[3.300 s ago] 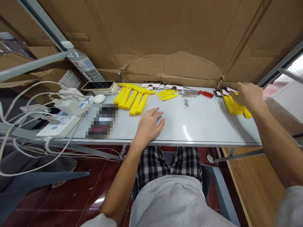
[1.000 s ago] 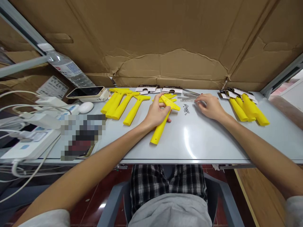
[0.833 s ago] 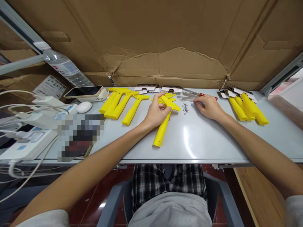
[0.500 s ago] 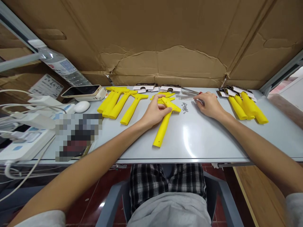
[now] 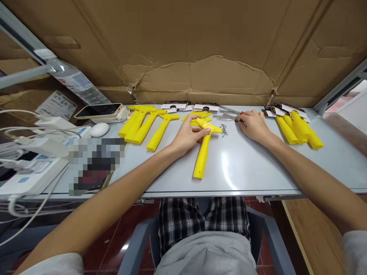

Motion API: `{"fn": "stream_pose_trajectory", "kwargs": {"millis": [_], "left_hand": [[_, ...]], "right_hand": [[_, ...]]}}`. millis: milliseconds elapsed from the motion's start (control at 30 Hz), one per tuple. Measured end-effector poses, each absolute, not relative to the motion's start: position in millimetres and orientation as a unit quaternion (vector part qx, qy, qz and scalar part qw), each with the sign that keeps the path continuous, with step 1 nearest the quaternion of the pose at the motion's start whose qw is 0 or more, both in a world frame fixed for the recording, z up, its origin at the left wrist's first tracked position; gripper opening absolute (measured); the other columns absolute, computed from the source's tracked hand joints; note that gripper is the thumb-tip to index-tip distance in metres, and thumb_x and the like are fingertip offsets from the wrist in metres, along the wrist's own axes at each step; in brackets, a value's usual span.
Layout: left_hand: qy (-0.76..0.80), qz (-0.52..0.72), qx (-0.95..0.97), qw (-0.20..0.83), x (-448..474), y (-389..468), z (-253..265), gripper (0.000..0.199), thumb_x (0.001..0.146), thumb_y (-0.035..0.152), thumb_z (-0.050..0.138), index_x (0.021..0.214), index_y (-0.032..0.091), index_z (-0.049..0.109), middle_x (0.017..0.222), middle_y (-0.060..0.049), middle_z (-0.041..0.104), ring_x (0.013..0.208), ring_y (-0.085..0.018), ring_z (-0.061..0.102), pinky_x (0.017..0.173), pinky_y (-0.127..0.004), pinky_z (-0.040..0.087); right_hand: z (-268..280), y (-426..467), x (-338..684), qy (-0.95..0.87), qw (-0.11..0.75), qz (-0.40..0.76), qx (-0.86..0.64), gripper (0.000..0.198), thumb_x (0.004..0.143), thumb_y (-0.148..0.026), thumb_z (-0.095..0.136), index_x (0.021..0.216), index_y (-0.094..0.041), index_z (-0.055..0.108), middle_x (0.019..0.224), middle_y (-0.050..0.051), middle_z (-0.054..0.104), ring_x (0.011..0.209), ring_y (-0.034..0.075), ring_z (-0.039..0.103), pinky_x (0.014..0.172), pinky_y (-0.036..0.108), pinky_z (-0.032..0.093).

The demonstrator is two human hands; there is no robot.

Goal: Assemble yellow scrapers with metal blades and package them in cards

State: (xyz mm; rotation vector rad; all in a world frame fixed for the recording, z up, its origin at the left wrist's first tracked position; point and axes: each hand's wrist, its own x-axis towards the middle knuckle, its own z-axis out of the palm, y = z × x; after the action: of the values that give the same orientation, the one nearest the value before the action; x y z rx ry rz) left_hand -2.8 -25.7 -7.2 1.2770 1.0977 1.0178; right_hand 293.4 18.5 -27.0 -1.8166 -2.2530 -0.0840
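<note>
My left hand (image 5: 187,134) is closed round the head of a yellow T-shaped plastic handle (image 5: 202,156), its tube pointing toward me. Flat yellow plastic pieces (image 5: 197,115) lie just behind that hand. To the right of the handle's head sits a small pile of dark screws (image 5: 224,130). My right hand (image 5: 254,125) rests on the table with its fingers drawn together at the end of some thin clear or metal strips (image 5: 226,117). What is between those fingertips is too small to make out. A thin metal tool with a red part (image 5: 241,112) lies against the same hand.
Several yellow handles (image 5: 156,133) lie at left. More handles (image 5: 301,130) with black-and-white cards lie at right. Cards (image 5: 206,107) stand along the cardboard wall (image 5: 200,46). A phone (image 5: 100,110), white mouse (image 5: 99,130), power strip (image 5: 37,168), cables and water bottle (image 5: 76,78) crowd the left side.
The yellow handle in my left hand has turned, its lower end swinging to the right and its head reaching closer to the screws. My right hand has shifted only slightly.
</note>
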Motion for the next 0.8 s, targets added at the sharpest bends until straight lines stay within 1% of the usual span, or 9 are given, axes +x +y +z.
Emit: {"fn": "stream_pose_trajectory", "kwargs": {"millis": [133, 267, 333, 433, 533, 633, 733, 800], "left_hand": [[0.467, 0.423, 0.547, 0.551, -2.6, -24.7, -7.0, 0.068, 0.081, 0.026, 0.092, 0.133, 0.022, 0.048, 0.086, 0.000, 0.077, 0.076, -0.017, 0.073, 0.071, -0.028, 0.055], [0.477, 0.411, 0.559, 0.540, -2.6, -25.4, -5.6, 0.066, 0.088, 0.024, 0.086, 0.141, 0.021, 0.047, 0.086, -0.001, 0.077, 0.078, -0.018, 0.074, 0.072, -0.029, 0.056], [0.482, 0.407, 0.565, 0.532, -2.7, -26.1, -4.7, 0.071, 0.090, 0.024, 0.084, 0.148, 0.021, 0.045, 0.086, -0.001, 0.077, 0.082, -0.019, 0.075, 0.076, -0.031, 0.057], [0.486, 0.407, 0.567, 0.526, -2.8, -27.1, -3.6, 0.079, 0.088, 0.025, 0.086, 0.154, 0.021, 0.042, 0.087, -0.001, 0.077, 0.082, -0.019, 0.075, 0.077, -0.032, 0.058], [0.486, 0.407, 0.564, 0.530, -3.5, -27.6, -2.5, 0.083, 0.085, 0.028, 0.089, 0.154, 0.020, 0.044, 0.091, -0.002, 0.076, 0.083, -0.019, 0.075, 0.078, -0.033, 0.058], [0.482, 0.403, 0.564, 0.536, -4.7, -27.6, -1.9, 0.084, 0.085, 0.029, 0.089, 0.155, 0.021, 0.044, 0.097, -0.004, 0.077, 0.091, -0.021, 0.077, 0.080, -0.034, 0.059], [0.476, 0.391, 0.570, 0.544, -5.3, -27.7, -2.6, 0.085, 0.085, 0.028, 0.089, 0.157, 0.023, 0.044, 0.100, -0.005, 0.077, 0.094, -0.022, 0.078, 0.081, -0.034, 0.060], [0.470, 0.386, 0.572, 0.551, -5.4, -28.4, -3.1, 0.086, 0.083, 0.029, 0.090, 0.157, 0.023, 0.045, 0.100, -0.005, 0.078, 0.093, -0.022, 0.078, 0.080, -0.034, 0.060]], "right_hand": [[-25.7, 20.6, 296.9, -0.776, 0.119, -0.017, -0.619, 0.045, 0.105, -0.033, 0.043, 0.131, -0.021, 0.077, 0.129, 0.014, 0.072, 0.119, 0.028, 0.052, 0.103, 0.040, 0.028], [-23.7, 22.4, 300.6, -0.772, 0.132, -0.022, -0.622, 0.045, 0.101, -0.033, 0.051, 0.137, -0.021, 0.076, 0.119, 0.014, 0.075, 0.117, 0.028, 0.055, 0.107, 0.041, 0.028], [-23.0, 22.9, 301.3, -0.777, 0.138, -0.035, -0.613, 0.047, 0.101, -0.032, 0.050, 0.138, -0.020, 0.076, 0.113, 0.015, 0.075, 0.113, 0.026, 0.057, 0.108, 0.041, 0.029], [-21.5, 23.3, 301.1, -0.780, 0.157, -0.063, -0.602, 0.049, 0.102, -0.031, 0.045, 0.136, -0.018, 0.077, 0.103, 0.016, 0.074, 0.103, 0.023, 0.059, 0.107, 0.041, 0.033], [-18.8, 22.4, 301.5, -0.770, 0.221, -0.033, -0.598, 0.047, 0.101, -0.030, 0.046, 0.131, -0.015, 0.079, 0.102, 0.015, 0.075, 0.091, 0.019, 0.061, 0.099, 0.038, 0.042], [-15.1, 17.8, 300.9, -0.745, 0.330, 0.053, -0.577, 0.043, 0.098, -0.035, 0.054, 0.125, -0.014, 0.080, 0.101, 0.012, 0.076, 0.082, 0.015, 0.063, 0.089, 0.033, 0.051], [-12.1, 9.8, 295.3, -0.720, 0.408, 0.153, -0.539, 0.043, 0.094, -0.040, 0.063, 0.123, -0.013, 0.080, 0.098, 0.011, 0.076, 0.080, 0.013, 0.065, 0.081, 0.029, 0.055], [-11.6, 4.4, 289.3, -0.712, 0.427, 0.211, -0.516, 0.044, 0.092, -0.042, 0.067, 0.123, -0.013, 0.080, 0.096, 0.011, 0.076, 0.079, 0.012, 0.066, 0.077, 0.027, 0.055]]}}
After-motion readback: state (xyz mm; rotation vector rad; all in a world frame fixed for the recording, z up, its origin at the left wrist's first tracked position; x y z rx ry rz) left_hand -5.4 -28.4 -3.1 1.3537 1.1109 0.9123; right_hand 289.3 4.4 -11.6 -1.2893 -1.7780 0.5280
